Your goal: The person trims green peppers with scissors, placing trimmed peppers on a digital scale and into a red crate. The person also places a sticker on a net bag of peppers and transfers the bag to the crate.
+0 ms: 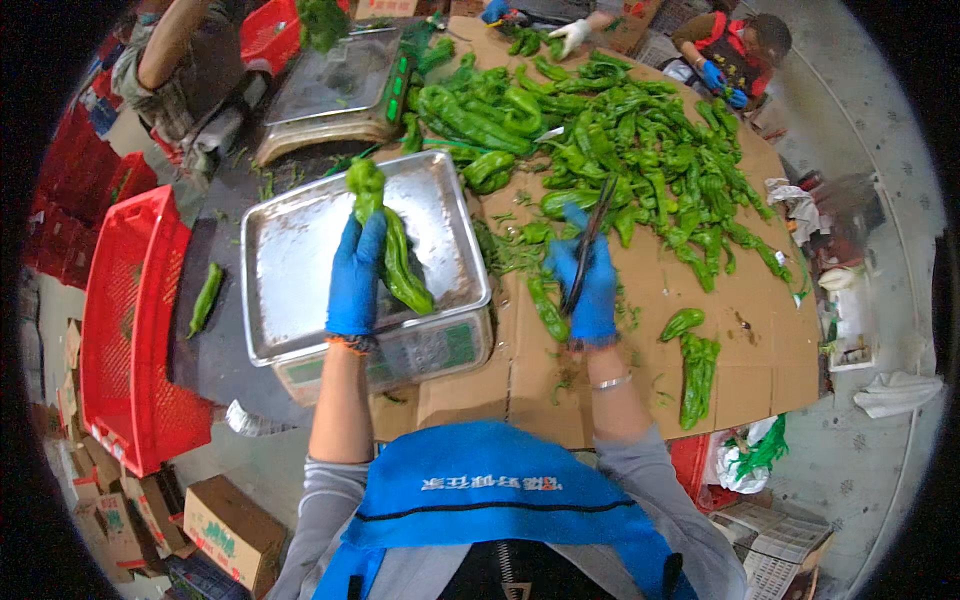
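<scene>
In its blue glove, my left hand (354,274) grips long green peppers (403,262) over the steel tray (300,262) of a bench scale. One lumpy pepper end sticks up above my fingertips. The scale's body (420,352) shows below the tray's near rim. My right hand (589,281), also gloved in blue, is closed around a slim dark tool (596,232), blurred, that may be scissors. Just left of that hand is a green pepper (546,309) over the cardboard sheet (630,397); whether they touch I cannot tell.
A large heap of green peppers (637,157) covers the table's far right. Several peppers (699,379) lie near the right front edge. A red plastic crate (135,330) stands at the left. Another scale (334,82) sits farther back. Co-workers' gloved hands (574,36) are across the table.
</scene>
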Tool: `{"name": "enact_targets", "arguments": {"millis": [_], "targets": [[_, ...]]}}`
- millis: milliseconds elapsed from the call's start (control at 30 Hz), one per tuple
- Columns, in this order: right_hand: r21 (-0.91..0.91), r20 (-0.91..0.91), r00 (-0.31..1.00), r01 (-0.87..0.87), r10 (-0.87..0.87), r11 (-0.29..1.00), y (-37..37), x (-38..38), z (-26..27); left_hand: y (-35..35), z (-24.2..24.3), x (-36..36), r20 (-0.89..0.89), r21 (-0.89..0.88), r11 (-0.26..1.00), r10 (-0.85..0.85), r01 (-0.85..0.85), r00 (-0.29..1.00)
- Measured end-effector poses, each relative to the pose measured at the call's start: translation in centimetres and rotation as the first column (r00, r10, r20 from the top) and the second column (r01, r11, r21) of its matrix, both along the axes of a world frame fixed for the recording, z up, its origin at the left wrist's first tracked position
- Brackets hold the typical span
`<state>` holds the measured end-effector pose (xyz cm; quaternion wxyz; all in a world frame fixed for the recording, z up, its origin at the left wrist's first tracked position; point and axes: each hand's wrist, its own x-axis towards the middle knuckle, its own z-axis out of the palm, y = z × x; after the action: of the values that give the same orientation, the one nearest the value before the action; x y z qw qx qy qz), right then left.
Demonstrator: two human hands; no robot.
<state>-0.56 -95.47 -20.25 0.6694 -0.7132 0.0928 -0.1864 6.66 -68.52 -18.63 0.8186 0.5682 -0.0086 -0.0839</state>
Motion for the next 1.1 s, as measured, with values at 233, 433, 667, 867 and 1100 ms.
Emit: {"name": "enact_targets", "arguments": {"millis": [233, 433, 667, 867, 1100], "targets": [[-0.661, -0.07, 0.77, 0.441, -0.634, 0.607, -15.4, 9.5, -3.8, 0.6, -2.0, 1.4, 0.509, 0.724, 0.578, -0.079, -0.376, 0.857], [-0.648, -0.228, 0.77, 0.336, -0.595, 0.683, -18.7, 13.8, -6.7, -0.6, -0.5, 1.0, 0.53, 0.776, 0.458, -0.099, -0.434, 0.842], [-0.191, 0.204, 0.931, 0.341, -0.303, 0.921, -15.1, 10.5, 0.6, -4.8, 2.7, -2.7, 0.376, 0.365, 0.923, -0.024, -0.125, 0.926], [0.27, 0.333, 0.943, -0.074, -0.022, 0.96, -8.3, 6.6, 6.6, -10.1, 4.3, -3.9, -0.075, -0.633, 0.573, -0.715, 0.521, 0.695], [0.546, 0.425, 0.905, -0.287, 0.035, 0.787, -2.2, 3.3, 6.2, -11.1, 5.1, -6.6, -0.062, -0.926, 0.23, -0.875, 0.298, 0.48]]}}
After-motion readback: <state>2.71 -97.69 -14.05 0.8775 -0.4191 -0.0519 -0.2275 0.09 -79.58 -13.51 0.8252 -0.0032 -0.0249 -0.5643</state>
